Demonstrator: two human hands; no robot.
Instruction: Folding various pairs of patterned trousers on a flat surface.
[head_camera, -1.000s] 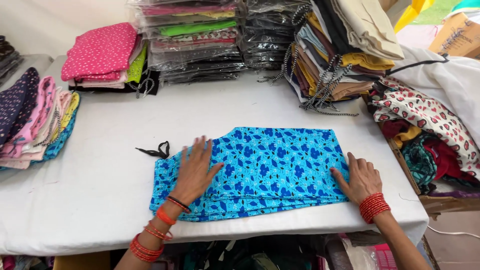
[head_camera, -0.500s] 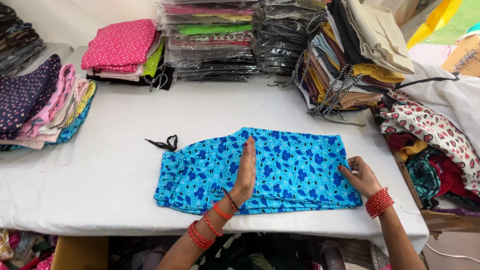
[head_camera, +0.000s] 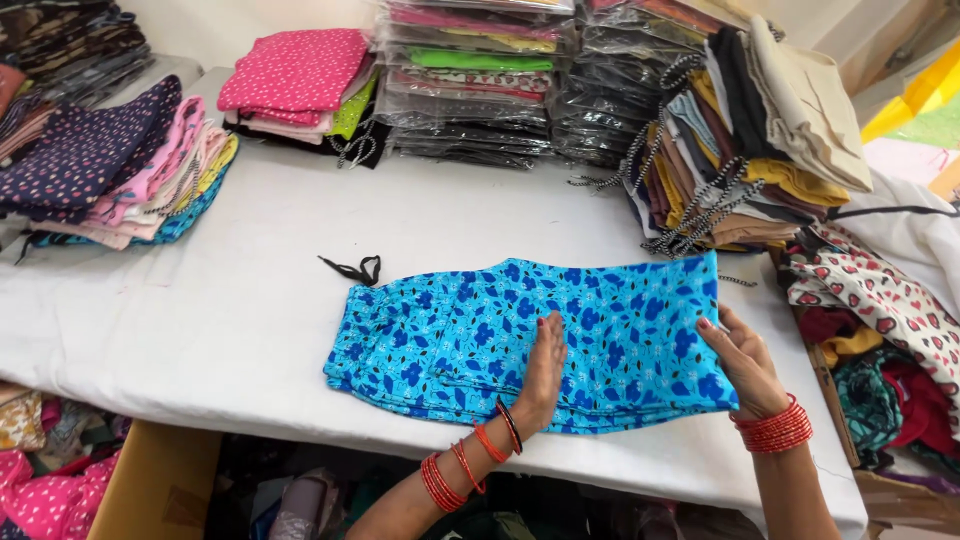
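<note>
1. The blue garment (head_camera: 520, 335) lies flat on the white table (head_camera: 250, 300), already laid double lengthwise into a long band; its black drawstring (head_camera: 352, 268) trails off the far left corner.
2. As I judge it, the lengthwise fold is done and the crosswise fold is not: the band is at full length, neither end brought over.
3. My left hand (head_camera: 542, 372) stands on edge across the middle of the cloth, fingers straight and together, pressing a line into it. It grips nothing.
4. My right hand (head_camera: 742, 362) is at the right end, fingers curled around that edge and pinching it; the cloth there looks slightly raised off the table.
5. So the garment sits between and under both hands, near the front edge of the table, most of it to the left of my left hand.
6. What looks left: folding it across and setting it with the others.
7. Around it: folded piles (head_camera: 110, 170) at far left, a pink stack (head_camera: 295, 75) behind, bagged packs (head_camera: 475, 85) at the back, and a leaning pile (head_camera: 740, 140) at right, all well apart from my hands.
</note>
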